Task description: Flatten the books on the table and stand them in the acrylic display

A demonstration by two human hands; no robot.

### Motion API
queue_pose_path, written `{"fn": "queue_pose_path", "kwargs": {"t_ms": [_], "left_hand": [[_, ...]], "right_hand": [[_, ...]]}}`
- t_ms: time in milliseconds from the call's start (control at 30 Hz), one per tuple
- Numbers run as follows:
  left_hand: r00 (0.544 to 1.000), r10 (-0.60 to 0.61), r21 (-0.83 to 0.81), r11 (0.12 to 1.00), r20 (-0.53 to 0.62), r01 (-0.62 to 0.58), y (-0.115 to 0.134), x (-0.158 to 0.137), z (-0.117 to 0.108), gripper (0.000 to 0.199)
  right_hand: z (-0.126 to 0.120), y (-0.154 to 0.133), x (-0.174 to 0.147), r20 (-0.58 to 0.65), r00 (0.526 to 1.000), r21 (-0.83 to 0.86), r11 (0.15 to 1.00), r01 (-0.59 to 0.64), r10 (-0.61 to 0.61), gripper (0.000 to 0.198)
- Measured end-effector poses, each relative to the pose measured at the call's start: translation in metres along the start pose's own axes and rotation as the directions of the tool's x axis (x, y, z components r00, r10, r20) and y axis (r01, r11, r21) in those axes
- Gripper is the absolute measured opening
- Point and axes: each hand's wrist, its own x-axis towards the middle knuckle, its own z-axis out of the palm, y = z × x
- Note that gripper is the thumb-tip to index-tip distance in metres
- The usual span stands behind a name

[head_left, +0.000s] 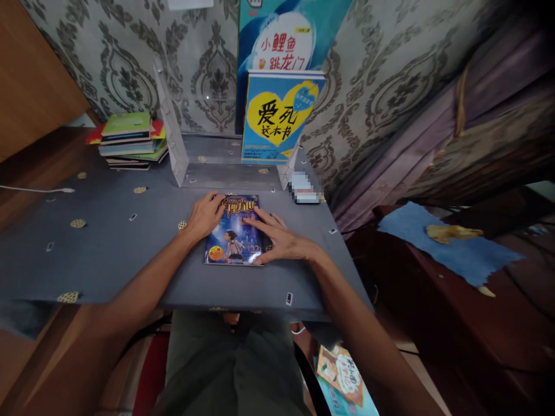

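A blue-purple paperback book with a cartoon figure and gold lettering lies flat and closed on the grey-blue tablecloth. My left hand rests at its upper left edge, fingertips touching the cover. Over the right side of the cover lies my right hand, fingers spread and thumb near the lower right corner. Parts of the title and right edge are covered by the fingers. Behind the book stands a clear acrylic rack, with a blue and yellow book upright at its right end.
A book stack sits at the back left, near a white cable. A phone-like object, partly pixelated, lies right of the rack. Below right, a dark red cabinet carries a blue cloth. More books lie low beside my leg.
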Motion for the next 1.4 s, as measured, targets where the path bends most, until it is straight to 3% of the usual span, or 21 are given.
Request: {"fn": "queue_pose_path", "kwargs": {"t_ms": [200,333,467,600,700,767,933,1267,1400], "left_hand": [[0.997,-0.02,-0.198,0.98,-0.074,0.005,-0.001,0.001,-0.004,0.033],[0.987,-0.147,-0.436,0.894,-0.061,0.106,-0.005,0.005,-0.003,0.033],[0.943,-0.334,-0.724,0.649,0.007,0.235,-0.014,0.01,0.0,0.032],[0.842,-0.524,-0.882,0.331,0.124,0.336,-0.022,0.013,-0.005,0.034],[0.802,-0.533,-0.911,0.131,0.268,0.391,-0.021,0.014,-0.011,0.028],[0.801,-0.473,-0.891,0.068,0.368,0.449,-0.015,0.014,-0.012,0.022],[0.79,-0.4,-0.857,0.021,0.464,0.515,0.001,0.012,-0.006,0.017],[0.787,-0.431,-0.876,-0.018,0.441,0.481,0.003,0.008,-0.003,0.013],[0.801,-0.424,-0.894,-0.046,0.421,0.446,0.002,0.008,-0.003,0.012]], "right_hand": [[0.001,0.002,0.0,-0.002,0.999,0.022,0.999,0.032,-0.032,0.108],[0.0,0.001,-0.001,-0.001,0.999,0.031,0.999,0.032,-0.032,0.107],[-0.001,-0.002,-0.001,0.006,1.0,0.028,1.0,0.004,-0.005,0.111],[-0.002,-0.003,-0.001,0.01,1.0,0.031,0.999,0.011,-0.011,0.111],[-0.002,-0.003,-0.002,0.005,1.0,0.027,0.999,0.023,-0.023,0.109],[-0.003,-0.003,-0.002,-0.003,0.999,0.026,0.999,0.033,-0.033,0.108],[-0.003,-0.004,-0.002,-0.002,1.0,0.034,0.999,0.029,-0.028,0.108],[-0.005,-0.004,-0.002,-0.004,1.0,0.092,0.995,0.026,-0.026,0.111],[0.0,0.002,-0.001,-0.072,0.997,0.162,0.987,0.004,0.008,0.119]]}}
